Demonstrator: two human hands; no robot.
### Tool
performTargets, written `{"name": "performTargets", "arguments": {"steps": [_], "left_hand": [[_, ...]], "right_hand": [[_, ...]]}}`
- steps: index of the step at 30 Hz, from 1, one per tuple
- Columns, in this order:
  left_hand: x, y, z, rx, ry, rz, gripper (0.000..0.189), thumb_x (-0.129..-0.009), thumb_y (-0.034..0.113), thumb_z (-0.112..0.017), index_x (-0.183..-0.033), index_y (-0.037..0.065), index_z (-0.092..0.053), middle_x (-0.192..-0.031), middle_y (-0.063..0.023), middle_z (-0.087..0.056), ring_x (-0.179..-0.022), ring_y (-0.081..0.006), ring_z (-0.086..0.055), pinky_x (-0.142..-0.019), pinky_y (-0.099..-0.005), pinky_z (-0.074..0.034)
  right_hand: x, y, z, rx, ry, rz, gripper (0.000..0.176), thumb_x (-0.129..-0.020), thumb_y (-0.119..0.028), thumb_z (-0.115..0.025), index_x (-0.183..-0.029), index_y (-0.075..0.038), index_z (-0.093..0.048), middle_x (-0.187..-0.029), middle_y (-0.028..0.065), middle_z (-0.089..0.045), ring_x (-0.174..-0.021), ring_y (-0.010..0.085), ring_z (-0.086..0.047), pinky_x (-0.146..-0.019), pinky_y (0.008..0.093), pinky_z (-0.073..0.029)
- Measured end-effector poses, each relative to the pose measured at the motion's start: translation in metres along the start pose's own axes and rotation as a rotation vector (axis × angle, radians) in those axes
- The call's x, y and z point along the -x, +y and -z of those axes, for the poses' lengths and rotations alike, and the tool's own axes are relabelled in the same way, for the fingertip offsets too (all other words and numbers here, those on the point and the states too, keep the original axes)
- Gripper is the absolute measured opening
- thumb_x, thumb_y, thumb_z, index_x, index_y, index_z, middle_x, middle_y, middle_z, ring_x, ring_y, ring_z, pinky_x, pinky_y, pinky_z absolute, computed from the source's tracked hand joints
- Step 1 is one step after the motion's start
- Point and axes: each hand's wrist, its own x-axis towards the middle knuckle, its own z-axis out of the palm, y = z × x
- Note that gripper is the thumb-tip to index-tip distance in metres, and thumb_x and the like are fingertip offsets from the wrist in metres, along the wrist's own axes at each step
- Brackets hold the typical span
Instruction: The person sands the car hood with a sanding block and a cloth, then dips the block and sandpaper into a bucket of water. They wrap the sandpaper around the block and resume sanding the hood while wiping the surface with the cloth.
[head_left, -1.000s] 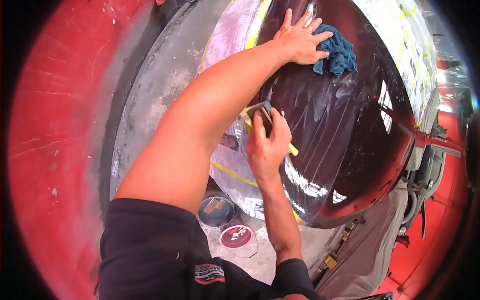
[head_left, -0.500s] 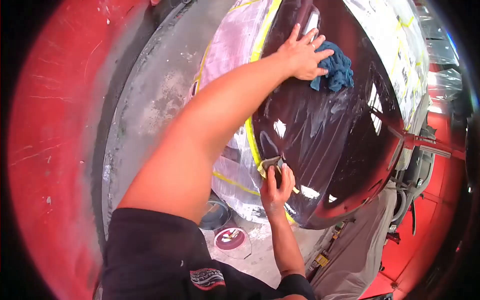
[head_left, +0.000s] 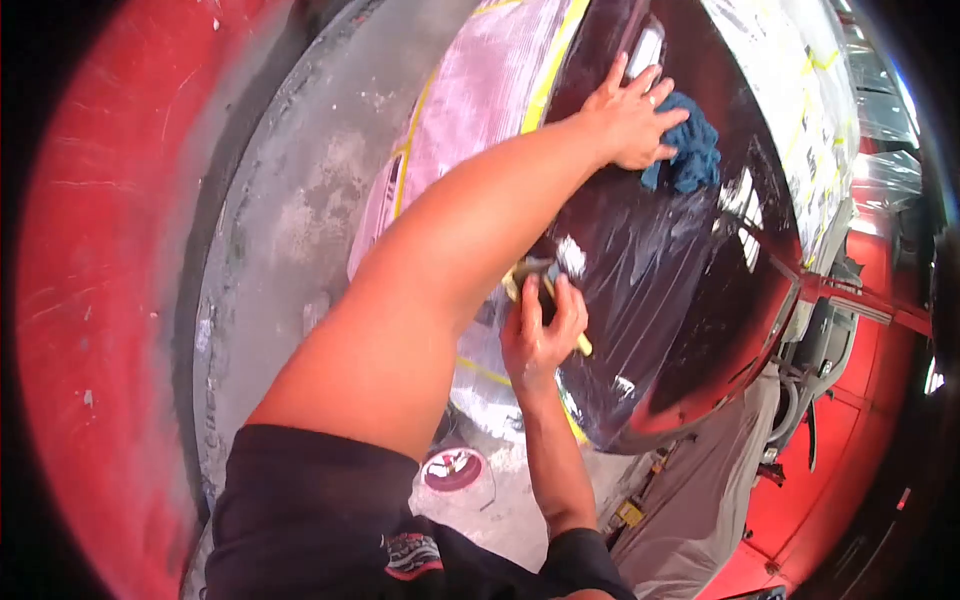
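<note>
My left hand (head_left: 632, 122) lies with fingers spread on the dark, glossy car panel (head_left: 690, 290). Its thumb side and some fingertips rest on a crumpled blue cloth (head_left: 690, 150). Lower down, near the panel's left edge, my right hand (head_left: 545, 335) has its fingers curled round a flat dark pad (head_left: 540, 268) with yellowish edges, which looks like a sanding pad. A yellow strip sticks out beyond these fingers. Whitish streaks and wet-looking smears cover the panel around both hands. My left forearm hides part of the panel's edge.
Yellow masking tape (head_left: 556, 70) lines the panel beside a pinkish-white covered section (head_left: 470, 110). More taped sheeting (head_left: 785, 110) lies on the right. A small bucket (head_left: 452, 470) stands on the grey floor. A grey cover (head_left: 700, 500) hangs at lower right.
My right hand has moved up along the panel's left edge with the pad. My left hand stays by the cloth. The whole view has shifted slightly.
</note>
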Motion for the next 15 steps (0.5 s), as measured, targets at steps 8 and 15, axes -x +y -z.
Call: {"name": "performTargets", "arguments": {"steps": [8,15], "left_hand": [[-0.005,0.0,-0.017,-0.063,0.124,-0.007,0.065,-0.099,0.061,-0.041,-0.155,0.03,-0.037,-0.164,-0.0122,-0.026,-0.153,-0.0324,-0.017,-0.12,-0.065,-0.006],[0.001,-0.003,-0.002,-0.021,0.07,-0.079,0.066,-0.099,0.052,-0.047,-0.153,0.016,-0.038,-0.16,-0.0215,-0.029,-0.151,-0.039,-0.019,-0.12,-0.0634,-0.01]], "right_hand": [[0.017,0.009,-0.011,-0.05,0.104,-0.007,0.044,-0.073,-0.008,-0.079,-0.116,-0.009,-0.07,-0.134,0.0199,-0.055,-0.115,0.0374,-0.056,-0.091,0.0468,-0.05],[0.032,0.016,0.008,-0.074,0.067,0.004,0.044,-0.071,0.0,-0.073,-0.114,-0.006,-0.07,-0.124,0.021,-0.061,-0.108,0.039,-0.061,-0.093,0.0482,-0.047]]}}
